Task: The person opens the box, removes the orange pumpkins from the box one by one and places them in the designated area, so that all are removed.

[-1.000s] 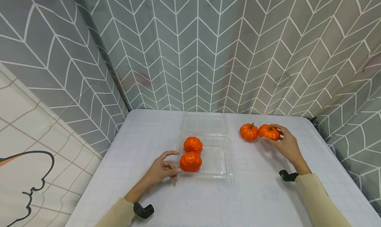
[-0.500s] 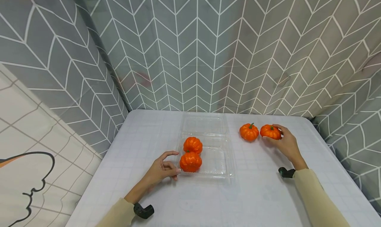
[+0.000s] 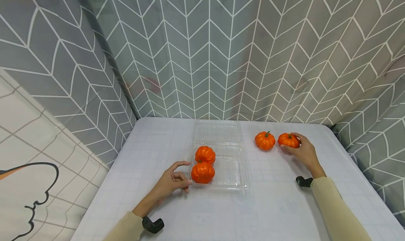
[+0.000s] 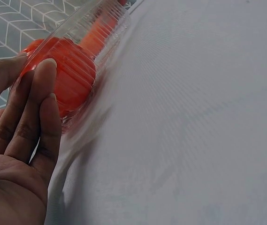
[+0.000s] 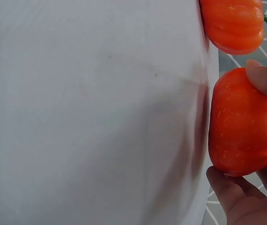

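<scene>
My right hand [image 3: 305,153] grips a small orange pumpkin [image 3: 288,140], with the thumb on one side and fingers on the other; the right wrist view shows the pumpkin [image 5: 243,124] low over the white tabletop. Just left of it sits another small pumpkin [image 3: 265,141] with a green stem. A clear plastic clamshell container [image 3: 229,170] lies with its lid folded back. Two pumpkins stand in its left side, a far one [image 3: 205,154] and a near one [image 3: 203,173]. My left hand [image 3: 172,179] pinches the container's left rim near the front corner, thumb above and fingers against the wall.
The white-covered table [image 3: 221,213] ends at a grey curtain [image 3: 209,58] with white chevron lines, which also hangs at both sides. The container's lid [image 3: 216,132] lies flat behind the tray. Black wrist cameras [image 3: 153,225] sit under both wrists.
My right hand has drawn its pumpkin slightly to the right, so a gap now parts it from the neighbouring pumpkin. The left hand and the container have stayed still.
</scene>
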Available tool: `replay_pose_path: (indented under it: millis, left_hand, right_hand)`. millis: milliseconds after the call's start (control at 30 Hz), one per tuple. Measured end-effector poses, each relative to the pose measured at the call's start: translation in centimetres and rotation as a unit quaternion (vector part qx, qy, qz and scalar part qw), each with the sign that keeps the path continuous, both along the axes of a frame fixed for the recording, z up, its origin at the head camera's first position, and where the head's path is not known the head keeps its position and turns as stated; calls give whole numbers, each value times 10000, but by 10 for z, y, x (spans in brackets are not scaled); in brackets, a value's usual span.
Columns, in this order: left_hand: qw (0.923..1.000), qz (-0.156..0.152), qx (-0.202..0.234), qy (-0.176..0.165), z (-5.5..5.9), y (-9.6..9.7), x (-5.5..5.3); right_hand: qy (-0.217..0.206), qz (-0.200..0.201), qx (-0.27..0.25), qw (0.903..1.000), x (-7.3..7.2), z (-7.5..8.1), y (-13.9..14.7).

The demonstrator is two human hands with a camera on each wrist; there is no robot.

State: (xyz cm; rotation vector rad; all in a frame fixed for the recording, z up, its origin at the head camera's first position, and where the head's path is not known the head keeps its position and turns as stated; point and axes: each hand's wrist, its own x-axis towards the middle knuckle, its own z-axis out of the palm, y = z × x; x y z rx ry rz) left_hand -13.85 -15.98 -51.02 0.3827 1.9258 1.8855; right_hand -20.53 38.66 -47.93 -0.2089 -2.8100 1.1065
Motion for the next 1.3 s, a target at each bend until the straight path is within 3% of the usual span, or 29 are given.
replay_pose_path:
  millis: [633, 967, 1300]
  left_hand:
    - [9999, -69, 88, 90, -1, 1, 0]
    - [10000, -12, 47, 11, 0, 0, 0]
    - [10000, -47, 17, 69, -1, 0, -1]
  right_hand:
    - [-410, 141, -90, 9990, -1, 3, 2]
    - [-3, 169, -37, 9999, 1, 17, -3]
    - [354, 313, -51, 9989, 6, 44, -29]
